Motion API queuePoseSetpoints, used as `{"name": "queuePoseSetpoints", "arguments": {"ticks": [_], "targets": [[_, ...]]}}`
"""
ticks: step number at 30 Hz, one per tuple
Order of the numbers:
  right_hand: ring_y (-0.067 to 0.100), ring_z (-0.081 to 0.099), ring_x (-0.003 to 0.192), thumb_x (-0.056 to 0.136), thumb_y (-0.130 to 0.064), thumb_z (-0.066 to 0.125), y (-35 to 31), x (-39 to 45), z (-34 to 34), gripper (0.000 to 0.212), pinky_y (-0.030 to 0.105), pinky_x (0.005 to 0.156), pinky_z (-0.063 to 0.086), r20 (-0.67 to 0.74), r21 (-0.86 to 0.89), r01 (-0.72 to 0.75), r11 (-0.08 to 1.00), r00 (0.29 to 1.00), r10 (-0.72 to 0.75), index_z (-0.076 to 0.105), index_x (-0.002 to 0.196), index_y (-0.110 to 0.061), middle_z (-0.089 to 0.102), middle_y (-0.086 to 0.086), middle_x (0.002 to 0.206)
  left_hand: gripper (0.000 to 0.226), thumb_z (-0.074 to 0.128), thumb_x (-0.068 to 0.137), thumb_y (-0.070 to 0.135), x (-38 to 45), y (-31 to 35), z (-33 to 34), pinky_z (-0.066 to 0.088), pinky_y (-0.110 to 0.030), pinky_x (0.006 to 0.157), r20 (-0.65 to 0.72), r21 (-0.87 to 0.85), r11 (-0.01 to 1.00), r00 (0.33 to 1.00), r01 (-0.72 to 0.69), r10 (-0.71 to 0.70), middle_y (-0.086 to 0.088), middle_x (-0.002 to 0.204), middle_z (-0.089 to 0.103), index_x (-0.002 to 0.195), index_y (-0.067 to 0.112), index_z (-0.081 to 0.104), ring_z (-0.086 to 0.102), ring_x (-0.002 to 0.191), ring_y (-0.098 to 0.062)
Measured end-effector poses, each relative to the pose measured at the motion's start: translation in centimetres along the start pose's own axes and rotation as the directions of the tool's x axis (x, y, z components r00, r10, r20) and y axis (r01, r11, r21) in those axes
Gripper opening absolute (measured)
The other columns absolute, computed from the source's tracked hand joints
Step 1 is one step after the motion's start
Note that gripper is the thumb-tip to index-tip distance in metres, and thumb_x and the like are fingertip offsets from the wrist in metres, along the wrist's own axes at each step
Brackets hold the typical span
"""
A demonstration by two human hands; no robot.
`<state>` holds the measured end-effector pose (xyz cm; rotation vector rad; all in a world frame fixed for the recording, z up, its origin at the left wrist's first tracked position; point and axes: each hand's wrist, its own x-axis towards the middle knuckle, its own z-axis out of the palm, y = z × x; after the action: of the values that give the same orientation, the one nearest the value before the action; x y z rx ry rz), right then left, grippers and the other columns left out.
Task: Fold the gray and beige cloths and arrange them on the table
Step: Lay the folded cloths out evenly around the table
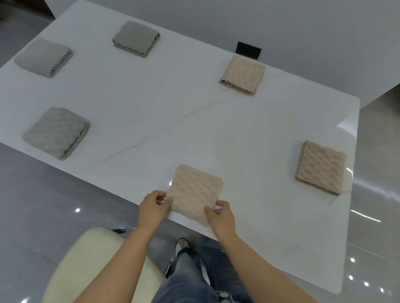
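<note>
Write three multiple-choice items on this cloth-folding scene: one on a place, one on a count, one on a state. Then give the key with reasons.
1. Where do the gray cloths lie on the table?
A. Along its left part
B. Along its right part
C. Stacked in the middle

2. How many folded beige cloths are in view?
A. One
B. Two
C. Three

3. How is the nearest beige cloth being handled?
A. It lies untouched
B. Both hands pinch its near corners
C. One hand lifts it overhead

Key:
1 A: three gray cloths sit on the left of the table.
2 C: far, right and nearest beige cloth.
3 B: left hand and right hand pinch its corners.
</note>
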<state>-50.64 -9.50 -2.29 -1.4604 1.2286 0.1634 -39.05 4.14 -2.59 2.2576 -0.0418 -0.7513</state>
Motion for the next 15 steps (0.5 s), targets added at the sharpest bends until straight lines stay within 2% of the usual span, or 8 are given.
{"name": "queuePoseSetpoints", "arguments": {"ticks": [6, 10, 13, 15], "targets": [[0.014, 0.053, 0.076, 0.092, -0.021, 0.057, -0.3, 0.5, 0.2, 0.033, 0.027, 0.074, 0.047, -0.049, -0.034, 0.010, 0.999, 0.999, -0.012, 0.045, 0.119, -0.008, 0.051, -0.005, 0.079, 0.010, 0.065, 0.087, 0.023, 0.8, 0.6, 0.8, 0.037, -0.022, 0.069, -0.056, -0.032, 0.999, 0.998, -0.035, 0.033, -0.003, 0.092, 0.064, 0.087, 0.014, 0.061, 0.056, 0.083, -0.015], [0.014, 0.053, 0.079, 0.094, -0.019, 0.054, -0.9, 1.2, 0.3, 0.030, 0.031, 0.079, 0.049, -0.085, -0.026, 0.013, 1.000, 0.996, -0.015, 0.045, 0.119, -0.008, 0.049, -0.007, 0.080, 0.016, 0.066, 0.086, 0.026, 1.7, 0.9, 1.0, 0.040, -0.021, 0.067, -0.043, -0.039, 0.998, 0.998, -0.040, 0.038, -0.003, 0.089, 0.066, 0.085, 0.010, 0.066, 0.059, 0.083, -0.016], [0.013, 0.052, 0.075, 0.094, -0.020, 0.053, -0.8, 1.6, 0.3, 0.027, 0.032, 0.077, 0.050, -0.120, -0.037, 0.023, 0.999, 0.992, -0.027, 0.047, 0.117, -0.008, 0.050, -0.007, 0.079, 0.024, 0.067, 0.085, 0.028, 2.0, 1.0, 0.7, 0.038, -0.021, 0.059, -0.046, -0.030, 0.999, 0.998, -0.037, 0.036, 0.000, 0.070, 0.063, 0.066, 0.013, 0.062, 0.058, 0.070, -0.017], [0.012, 0.052, 0.073, 0.094, -0.021, 0.053, -0.4, 1.7, 0.3, 0.025, 0.027, 0.070, 0.046, -0.136, -0.060, 0.031, 0.998, 0.990, -0.039, 0.049, 0.115, -0.009, 0.051, -0.006, 0.077, 0.043, 0.066, 0.085, 0.028, 1.8, 0.9, 0.4, 0.029, -0.021, 0.050, -0.078, 0.012, 0.999, 0.996, -0.045, 0.046, 0.005, 0.050, 0.047, 0.049, 0.018, 0.046, 0.045, 0.052, -0.014]]}}
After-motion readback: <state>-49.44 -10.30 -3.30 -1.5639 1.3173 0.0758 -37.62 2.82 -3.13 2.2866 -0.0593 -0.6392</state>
